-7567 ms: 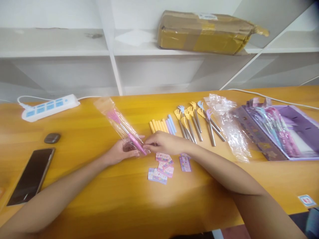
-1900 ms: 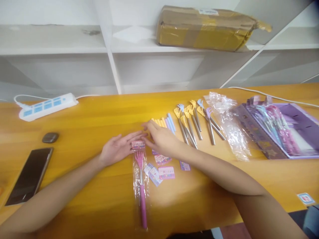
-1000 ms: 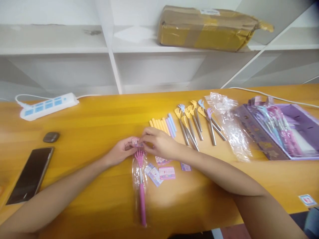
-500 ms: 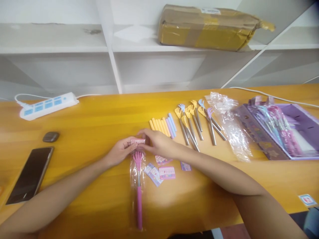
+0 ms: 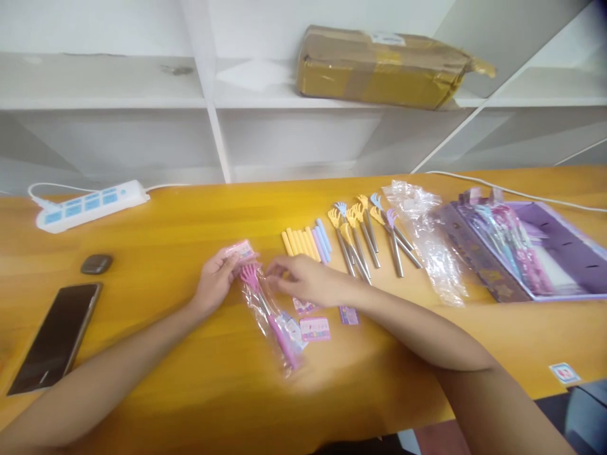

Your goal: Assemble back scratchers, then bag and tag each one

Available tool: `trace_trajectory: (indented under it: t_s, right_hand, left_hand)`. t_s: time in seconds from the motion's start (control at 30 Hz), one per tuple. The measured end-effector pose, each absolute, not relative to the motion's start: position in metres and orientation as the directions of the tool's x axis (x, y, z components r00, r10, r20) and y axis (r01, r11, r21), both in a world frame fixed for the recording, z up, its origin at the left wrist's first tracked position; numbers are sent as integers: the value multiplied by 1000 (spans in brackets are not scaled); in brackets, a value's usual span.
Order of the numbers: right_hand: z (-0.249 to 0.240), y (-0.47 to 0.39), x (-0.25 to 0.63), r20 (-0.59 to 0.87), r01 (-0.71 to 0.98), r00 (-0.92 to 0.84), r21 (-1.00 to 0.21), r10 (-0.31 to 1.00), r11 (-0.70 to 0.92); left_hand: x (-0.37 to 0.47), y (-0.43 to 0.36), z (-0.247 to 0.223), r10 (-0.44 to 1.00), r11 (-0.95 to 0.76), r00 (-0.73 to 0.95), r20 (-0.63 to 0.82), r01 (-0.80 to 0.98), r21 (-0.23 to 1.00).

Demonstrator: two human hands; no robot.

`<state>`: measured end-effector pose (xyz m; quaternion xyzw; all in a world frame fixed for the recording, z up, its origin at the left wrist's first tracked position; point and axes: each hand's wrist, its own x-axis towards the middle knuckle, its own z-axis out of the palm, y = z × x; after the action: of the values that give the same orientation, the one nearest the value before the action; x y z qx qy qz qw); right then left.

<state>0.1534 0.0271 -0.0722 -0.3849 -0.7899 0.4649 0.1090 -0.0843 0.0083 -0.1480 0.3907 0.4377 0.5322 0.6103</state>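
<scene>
Pinched in my left hand (image 5: 214, 282) is the top of a clear bag with a pink header card (image 5: 241, 250). Inside the bag lies a pink back scratcher (image 5: 283, 342) with a hand-shaped head, slanting down to the right. My right hand (image 5: 298, 278) is beside the bag, fingers curled and apart, holding nothing. Small printed cards (image 5: 315, 329) lie below it, some partly under the bag. Beyond it are yellow, purple and blue tubes (image 5: 300, 242). Several metal-handled scratchers (image 5: 363, 237) with yellow, blue and purple heads lie to their right.
Clear plastic bags (image 5: 427, 240) and a purple box (image 5: 559, 234) with packaged items are at the right. A phone (image 5: 55, 338), a small black case (image 5: 96, 264) and a power strip (image 5: 92, 205) sit at the left. A taped carton (image 5: 379, 69) rests on the shelf.
The bagged scratcher has swung from upright to slanting, its lower end moving right and up. My right hand has let go of the card, which my left hand has moved slightly left and up.
</scene>
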Motion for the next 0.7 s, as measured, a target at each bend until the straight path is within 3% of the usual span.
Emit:
trace_trajectory:
  t_s: [0.13,0.23,0.33,0.43,0.5,0.57,0.63,0.7]
  right_hand:
    - [-66,10,138,-271,570,-734,-745,622,348]
    - [-67,11,131,-296,578,-740,-739,604,346]
    - [-55,15,140,-248,503,-768,-804,590,317]
    - [-31,19,171,-136,471,-713,-819,688,327]
    - [-12,23,208,-59,572,-575,-742,816,350]
    - [5,30,259,8,764,-333,-584,943,275]
    - [18,37,321,59,908,-69,-411,996,87]
    - [23,43,383,148,963,233,-170,961,-207]
  left_hand:
    - [-84,13,-140,992,25,-105,-67,-360,933]
    - [-87,16,-136,992,43,-91,-87,-401,915]
    - [-90,22,-135,991,85,-55,-124,-459,884]
    - [-92,25,-137,994,92,-5,-106,-451,888]
    - [-93,25,-138,993,113,66,-95,-389,914]
    - [-93,23,-138,990,104,120,-69,-322,941]
    - [-93,21,-138,987,75,154,-33,-272,959]
    - [-93,18,-139,984,52,177,-11,-229,972]
